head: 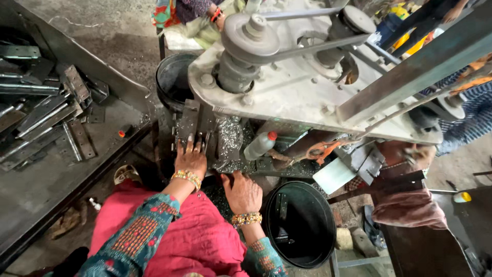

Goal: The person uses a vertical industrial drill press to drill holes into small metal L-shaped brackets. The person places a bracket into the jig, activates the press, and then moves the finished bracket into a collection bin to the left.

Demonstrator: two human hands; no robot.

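Inspection taken from above, with the drill press (307, 77) as the reference point.

My left hand (190, 159) lay flat, palm down, fingers spread and together on nothing, its fingertips (190, 141) pressing on the metal workpiece (190, 123) that sat on the machine's table directly beneath the front left of the drill press head. The hand was not closed around the piece; it held it down by pressure only. A gold bangle (187, 177) circled that wrist.

My right hand (243, 192) rested just to the right of the left one, nearer to me, palm down with fingers loosely extended on the tabletop (225, 169), which was strewn with metal shavings (230, 136). It gripped nothing.

A small plastic bottle with a red cap (260, 145) lay tilted under the drill press head, to the right of the shavings. A black bucket (300, 223) stood below and in front of the drill press, just beside my right wrist, with a few dark metal pieces inside. A second dark bucket (171, 79) stood to the left of the drill press, behind the workpiece. Well to the left of the machine, a metal tray (102, 138) carried a heap of flat hinges and brackets (46, 115). The belt and pulley (251, 36) sat on top of the drill press head. My lap was covered in red cloth (189, 241).
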